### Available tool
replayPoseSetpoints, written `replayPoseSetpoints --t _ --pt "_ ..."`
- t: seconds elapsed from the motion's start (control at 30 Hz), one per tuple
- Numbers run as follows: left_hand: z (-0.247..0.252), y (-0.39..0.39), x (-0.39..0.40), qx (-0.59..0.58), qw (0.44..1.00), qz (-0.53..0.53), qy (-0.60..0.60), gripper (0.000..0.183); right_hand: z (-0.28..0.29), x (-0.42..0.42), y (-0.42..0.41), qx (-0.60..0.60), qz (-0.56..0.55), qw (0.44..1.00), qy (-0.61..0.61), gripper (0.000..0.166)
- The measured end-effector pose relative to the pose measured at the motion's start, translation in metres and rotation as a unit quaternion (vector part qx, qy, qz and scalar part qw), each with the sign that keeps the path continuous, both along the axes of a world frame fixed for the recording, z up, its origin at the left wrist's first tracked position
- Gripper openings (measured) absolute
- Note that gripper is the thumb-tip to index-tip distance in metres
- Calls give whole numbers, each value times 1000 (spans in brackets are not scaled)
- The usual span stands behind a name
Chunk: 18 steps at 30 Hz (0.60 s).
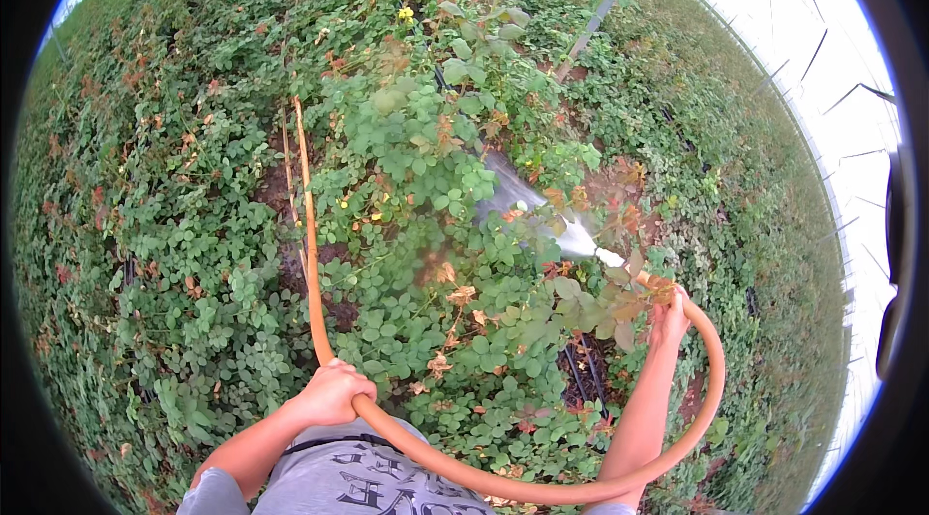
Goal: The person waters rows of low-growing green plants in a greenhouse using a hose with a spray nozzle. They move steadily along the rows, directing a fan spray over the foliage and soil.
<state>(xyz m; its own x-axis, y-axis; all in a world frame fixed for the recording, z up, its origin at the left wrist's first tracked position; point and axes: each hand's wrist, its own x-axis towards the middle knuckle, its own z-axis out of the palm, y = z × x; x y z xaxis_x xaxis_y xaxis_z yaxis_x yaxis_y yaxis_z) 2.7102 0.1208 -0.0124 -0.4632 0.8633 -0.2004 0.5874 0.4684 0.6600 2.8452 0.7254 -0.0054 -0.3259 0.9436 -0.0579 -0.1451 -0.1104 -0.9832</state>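
An orange hose (508, 487) loops in front of my body from one hand to the other. Near my waist, my left hand (335, 393) is closed around it, and from there the hose runs forward over the ground between the plants. My right hand (671, 315), reaching out at the right, grips the hose close to its end; leaves partly cover the fingers. A white nozzle (608, 257) on that end throws a fan of water (519, 188) forward and left into the leafy bushes (421, 145), which look like rose plants.
Dense foliage surrounds me, with some dry brown leaves (461, 295). A grey post (606, 10) leans at the upper right. Black irrigation lines (584, 370) show in a gap below the nozzle. White sheeting (835, 116) borders the right side.
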Motion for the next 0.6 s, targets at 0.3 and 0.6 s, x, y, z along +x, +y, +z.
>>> replayPoseSetpoints --t 0.3,0.6 --pt "2 3 3 -1 1000 -8 13 17 -8 -15 22 9 29 999 16 27" --pt "1 3 3 -8 1000 -18 -6 14 6 -7 8 28 15 999 -21 25"
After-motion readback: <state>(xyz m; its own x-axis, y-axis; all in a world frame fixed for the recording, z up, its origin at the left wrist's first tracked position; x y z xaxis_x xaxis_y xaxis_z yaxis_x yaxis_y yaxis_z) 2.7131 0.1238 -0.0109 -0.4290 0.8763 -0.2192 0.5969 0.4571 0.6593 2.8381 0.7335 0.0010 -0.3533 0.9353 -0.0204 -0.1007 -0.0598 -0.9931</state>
